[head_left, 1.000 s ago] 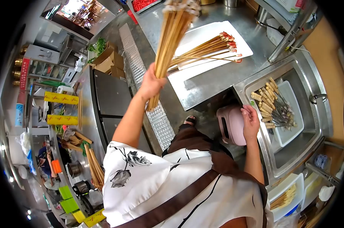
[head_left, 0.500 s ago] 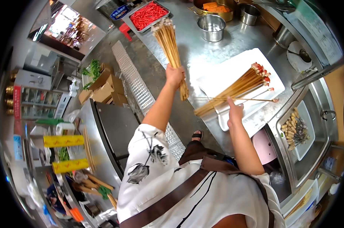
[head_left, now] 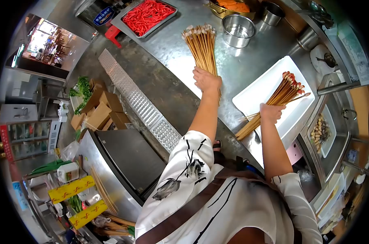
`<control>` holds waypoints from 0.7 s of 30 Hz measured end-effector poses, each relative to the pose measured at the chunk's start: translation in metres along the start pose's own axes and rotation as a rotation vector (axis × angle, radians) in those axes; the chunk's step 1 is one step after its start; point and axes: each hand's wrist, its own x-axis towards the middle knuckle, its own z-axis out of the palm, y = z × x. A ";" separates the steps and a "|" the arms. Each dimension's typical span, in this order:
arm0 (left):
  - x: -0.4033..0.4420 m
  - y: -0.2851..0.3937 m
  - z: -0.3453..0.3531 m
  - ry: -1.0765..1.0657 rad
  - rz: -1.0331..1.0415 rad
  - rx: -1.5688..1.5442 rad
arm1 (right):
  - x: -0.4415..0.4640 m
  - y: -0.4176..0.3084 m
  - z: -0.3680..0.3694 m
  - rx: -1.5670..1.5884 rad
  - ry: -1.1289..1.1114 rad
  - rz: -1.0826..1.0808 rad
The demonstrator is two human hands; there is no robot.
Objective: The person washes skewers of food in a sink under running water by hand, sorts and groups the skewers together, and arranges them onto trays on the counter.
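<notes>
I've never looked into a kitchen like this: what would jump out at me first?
Probably the two fans of sticks: the left hand grips a pale-tipped bundle at centre, the right hand a red-tipped bundle over the white tray. Then the heap of bright red pieces on a metal tray near the top.

One bundle of pale-tipped skewers [head_left: 204,51], light brown and slim, clasped toward the lower end, fanned wider at the tips and angled across the edge of the metal table [head_left: 266,46]. Well apart from it, one bundle of red-tipped skewers [head_left: 281,92], clasped around the middle, slanted over the white tray [head_left: 253,93], plain at the lower end and reaching past the near rim, resting or lifted impossible to tell.
</notes>
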 end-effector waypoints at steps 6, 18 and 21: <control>0.005 -0.012 -0.020 -0.101 0.017 0.004 | 0.050 0.045 0.029 0.305 0.047 -0.246; 0.008 -0.039 -0.035 -0.207 0.117 -0.199 | -0.028 0.048 -0.058 0.712 -0.173 -0.725; 0.005 -0.043 -0.033 -0.175 0.141 -0.220 | -0.052 0.017 -0.073 0.613 -0.437 -0.699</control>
